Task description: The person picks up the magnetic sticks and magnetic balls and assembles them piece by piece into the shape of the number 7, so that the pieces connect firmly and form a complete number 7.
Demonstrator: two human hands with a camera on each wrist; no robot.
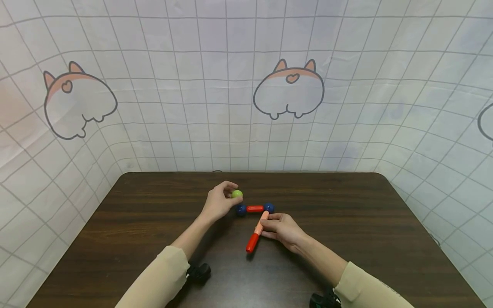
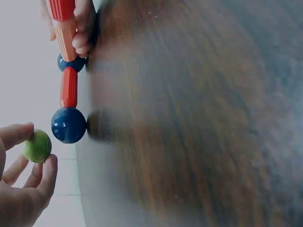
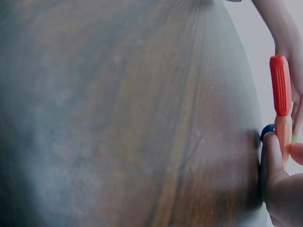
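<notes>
My left hand (image 1: 218, 202) pinches a small green ball (image 2: 37, 146) between thumb and fingertips, just behind and left of a dumbbell-shaped piece. That piece has a short red ribbed rod (image 1: 255, 209) joining a left blue ball (image 2: 69, 125) and a right blue ball (image 1: 269, 208). With thumb and fingers, my right hand (image 1: 286, 232) grips a peach ribbed rod (image 1: 261, 223), lined up end to end with a second red rod (image 3: 280, 85). The peach rod's far end is right at the right blue ball; the red end points toward me.
A dark wood-grain table (image 1: 154, 214) lies under everything. White grid-patterned cloth (image 1: 185, 94) with cartoon animal prints hangs around the back and sides. Black wrist straps (image 1: 199, 273) sit by both cream sleeves (image 1: 159, 278).
</notes>
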